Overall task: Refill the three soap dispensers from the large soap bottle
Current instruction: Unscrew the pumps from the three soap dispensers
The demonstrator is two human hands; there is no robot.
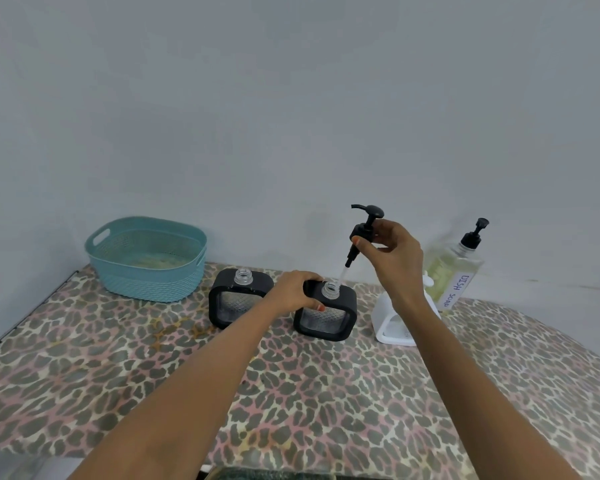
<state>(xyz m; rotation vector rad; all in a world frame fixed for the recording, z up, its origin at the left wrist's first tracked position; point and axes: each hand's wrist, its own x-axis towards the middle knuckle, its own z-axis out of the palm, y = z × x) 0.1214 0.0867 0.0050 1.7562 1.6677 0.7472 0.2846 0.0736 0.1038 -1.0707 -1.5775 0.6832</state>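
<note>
Two black square dispensers stand side by side on the table. The left black dispenser point(238, 297) has an open clear neck and no pump. My left hand point(297, 289) grips the top left corner of the right black dispenser point(328, 315). My right hand point(394, 252) pinches a black pump head point(362, 232) above it, tilted, with its clear tube reaching down to the open neck. A white dispenser point(392, 323) stands to the right, partly hidden by my right forearm. The large soap bottle point(456, 271), labelled DISH SOAP, stands behind it with its black pump on.
A teal plastic basket point(148, 259) sits at the back left of the table, against the pale wall. The table's leopard-print cover point(291, 393) runs to the front edge; its left edge lies near the wall.
</note>
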